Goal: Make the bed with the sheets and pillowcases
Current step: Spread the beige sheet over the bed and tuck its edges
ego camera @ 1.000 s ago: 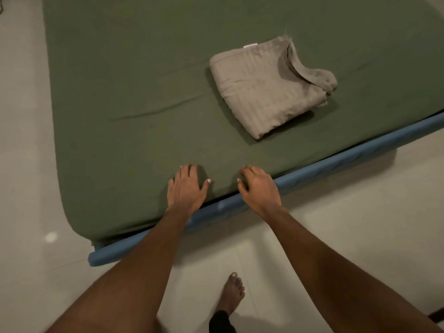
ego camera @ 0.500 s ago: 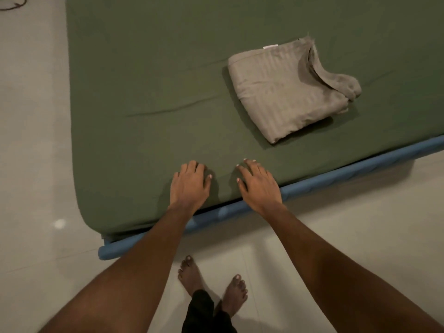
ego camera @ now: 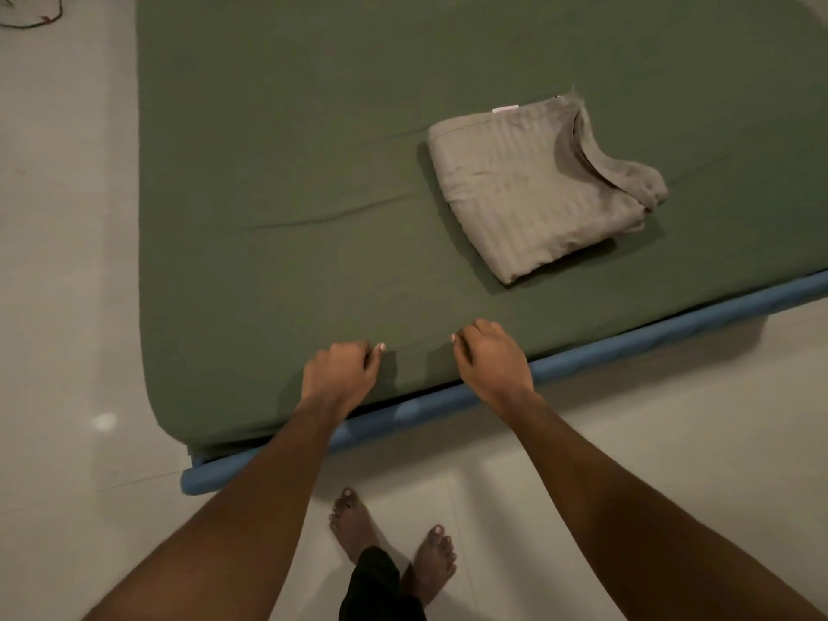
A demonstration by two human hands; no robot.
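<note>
A green sheet [ego camera: 291, 172] covers the low mattress, with one long crease across its middle. A folded grey striped sheet bundle [ego camera: 528, 190] lies on it to the right. My left hand [ego camera: 340, 374] and my right hand [ego camera: 490, 360] sit side by side at the near edge of the bed. Both have their fingers curled into the green sheet and grip its cloth. A small fold of cloth stands between them.
The blue mattress edge [ego camera: 627, 338] shows below the sheet along the near side. Pale tiled floor [ego camera: 627, 441] surrounds the bed. My bare feet [ego camera: 390, 540] stand close to the mattress. A dark cable [ego camera: 27, 13] lies on the floor at the far left.
Both hands lay flat with spread fingers on the sheet before; now their fingers have curled and bunch the cloth. My second foot has stepped in beside the first.
</note>
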